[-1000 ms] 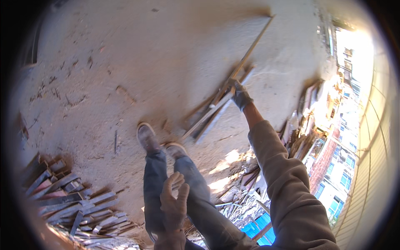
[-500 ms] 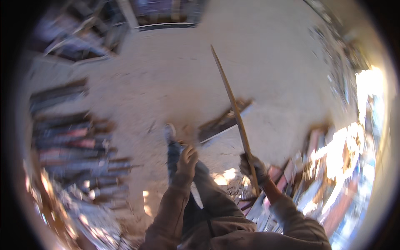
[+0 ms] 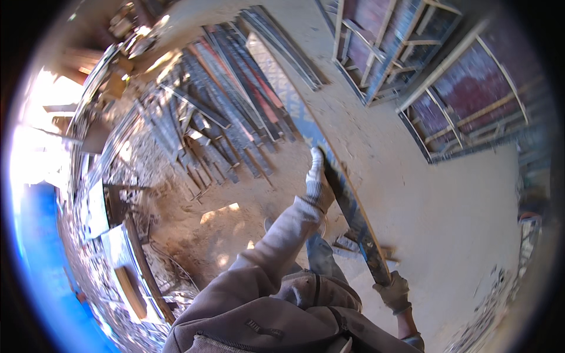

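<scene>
A long, narrow plywood board (image 3: 348, 206) with a dark, worn face and a pale edge slants across in front of me, its far end reaching over the pile on the floor. My gloved left hand (image 3: 319, 183) grips the board's left edge around its middle, thumb lying along the face. Down at the near end, my gloved right hand (image 3: 394, 292) is closed round the board's tip. The fingers of my left hand are partly hidden under the board.
Many dark and reddish board strips (image 3: 235, 112) lie side by side on the dusty floor ahead left. Framed panels (image 3: 465, 112) stand at the far right. Short pieces (image 3: 353, 247) lie near my feet. Scrap wood (image 3: 138, 265) and a blue sheet (image 3: 41, 247) are at the left.
My view has swung left, bringing the strip pile ahead. The board, earlier held upright by my right hand alone, now slants with its broad face showing, and my left hand has taken hold of it.
</scene>
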A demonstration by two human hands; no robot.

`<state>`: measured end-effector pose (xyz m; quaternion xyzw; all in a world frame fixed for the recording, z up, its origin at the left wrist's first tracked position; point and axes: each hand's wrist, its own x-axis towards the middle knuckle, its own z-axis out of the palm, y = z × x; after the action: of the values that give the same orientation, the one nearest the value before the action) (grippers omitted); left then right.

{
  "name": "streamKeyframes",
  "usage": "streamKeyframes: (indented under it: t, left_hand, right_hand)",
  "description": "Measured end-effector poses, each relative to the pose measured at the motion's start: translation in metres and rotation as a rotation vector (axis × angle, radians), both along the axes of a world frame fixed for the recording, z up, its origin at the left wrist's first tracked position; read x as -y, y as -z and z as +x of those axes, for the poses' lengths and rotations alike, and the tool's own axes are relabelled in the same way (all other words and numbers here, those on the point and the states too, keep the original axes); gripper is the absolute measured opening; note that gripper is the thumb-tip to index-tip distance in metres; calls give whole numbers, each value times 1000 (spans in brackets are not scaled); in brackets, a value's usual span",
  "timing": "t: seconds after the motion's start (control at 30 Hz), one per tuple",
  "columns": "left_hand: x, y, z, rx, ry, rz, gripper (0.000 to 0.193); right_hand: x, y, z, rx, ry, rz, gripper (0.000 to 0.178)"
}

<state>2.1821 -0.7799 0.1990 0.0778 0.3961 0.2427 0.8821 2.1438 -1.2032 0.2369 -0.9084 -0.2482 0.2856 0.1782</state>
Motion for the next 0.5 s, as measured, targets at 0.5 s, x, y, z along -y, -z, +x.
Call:
streamKeyframes:
  t: [0.5]
  left_hand:
    - [-181, -61, -303, 484, -467, 291, 83]
  right_hand:
    - [-214, 37, -44, 519, -580, 335, 28]
